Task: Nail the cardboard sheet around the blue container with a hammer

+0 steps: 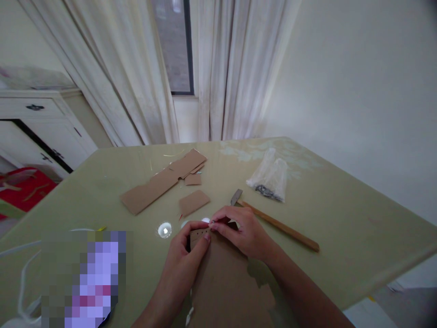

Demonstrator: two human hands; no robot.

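Blurred object: near-left part of the worktop (341, 200), masked out at (95, 282); can't tell what it is.
Cardboard strip (164, 184): beyond the hands, left of middle, long axis slanting up toward the worktop's far edge.
Left hand (184, 253): grip closed on the far-left corner of the cardboard sheet (227, 282). Thumb on the top face, fingers wrapped round the far edge, their tips out of sight.
Small offcut (194, 202): flat on the worktop, just beyond the left fingers, short of the strip.
Row of dots (202, 232): small dark marks along the sheet's far edge, just beyond the left thumb; holes or heads, can't tell. Runs left to right, toward the right fingertips.
Sheet: middle of the worktop's near side. Long axis runs from the grips back toward the person, out of frame. Can't tell how flat it lies.
Right hand (244, 230): thumb and forefinger pinched nearly together on a small item (212, 223), too small to identify. Right at the far edge, beside the row's right end; nearer that end than the left thumb.
Hammer (280, 227): just right of the right hand, head away, handle slanting toward the worktop's right edge. Untouched.
Clear bag (269, 173): beyond the hammer, dark bits inside.
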